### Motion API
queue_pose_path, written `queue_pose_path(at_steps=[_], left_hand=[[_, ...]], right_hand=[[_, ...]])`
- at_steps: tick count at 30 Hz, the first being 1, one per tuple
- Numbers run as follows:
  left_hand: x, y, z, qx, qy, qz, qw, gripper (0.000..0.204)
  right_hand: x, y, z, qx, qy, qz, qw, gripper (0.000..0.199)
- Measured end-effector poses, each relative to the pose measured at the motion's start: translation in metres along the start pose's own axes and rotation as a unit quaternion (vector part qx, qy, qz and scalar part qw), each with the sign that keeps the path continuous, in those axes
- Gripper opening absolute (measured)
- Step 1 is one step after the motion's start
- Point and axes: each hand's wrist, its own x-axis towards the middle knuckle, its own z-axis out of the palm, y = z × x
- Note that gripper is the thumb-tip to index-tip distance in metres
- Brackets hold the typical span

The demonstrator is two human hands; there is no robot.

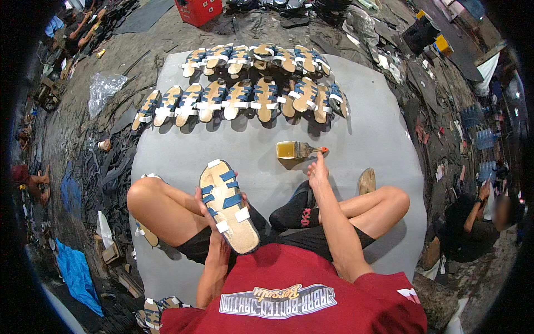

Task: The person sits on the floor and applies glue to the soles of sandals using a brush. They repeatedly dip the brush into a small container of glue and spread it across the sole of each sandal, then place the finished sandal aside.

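Note:
My left hand is closed around a sandal, held tilted over my lap with its tan footbed facing up. Blue straps cross the sandal, and white tabs stick to its toe and sides. My right hand reaches forward with a finger stretched toward the orange-tipped handle of a brush. That fingertip is at or just below the handle; I cannot tell whether it touches. The brush lies against a small squarish tub of yellowish liquid on the grey mat.
Two rows of similar sandals line the far part of the grey mat. More sandals are at lower left. A tan sole-shaped piece is by my right knee. Dark scraps cover the surrounding floor; a person sits at right.

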Motion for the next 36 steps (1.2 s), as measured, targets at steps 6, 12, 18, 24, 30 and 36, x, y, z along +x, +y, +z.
queue_pose_path(at_steps=[6, 12, 18, 24, 30, 36], left_hand=[[-0.008, -0.002, 0.023, -0.086, 0.096, 0.002, 0.992, 0.102], [-0.016, 0.009, 0.008, -0.080, 0.012, -0.024, 0.996, 0.100], [-0.019, 0.011, -0.002, -0.129, -0.004, -0.028, 0.991, 0.099], [-0.009, 0.007, 0.014, -0.120, 0.054, -0.017, 0.991, 0.100], [0.019, -0.003, 0.012, -0.105, 0.069, -0.009, 0.992, 0.098], [0.029, -0.004, 0.021, -0.095, 0.067, -0.020, 0.993, 0.097]], right_hand=[[0.058, -0.005, 0.015, -0.010, -0.104, 0.089, 0.991, 0.041], [0.074, -0.021, 0.013, -0.032, -0.169, 0.096, 0.980, 0.022], [0.071, -0.034, 0.015, -0.051, -0.188, 0.089, 0.977, 0.024], [0.085, -0.034, 0.007, -0.124, -0.127, 0.114, 0.977, 0.041], [0.070, -0.052, 0.004, -0.067, -0.173, 0.169, 0.968, 0.046], [0.054, -0.072, 0.004, -0.014, -0.174, 0.178, 0.968, 0.046]])
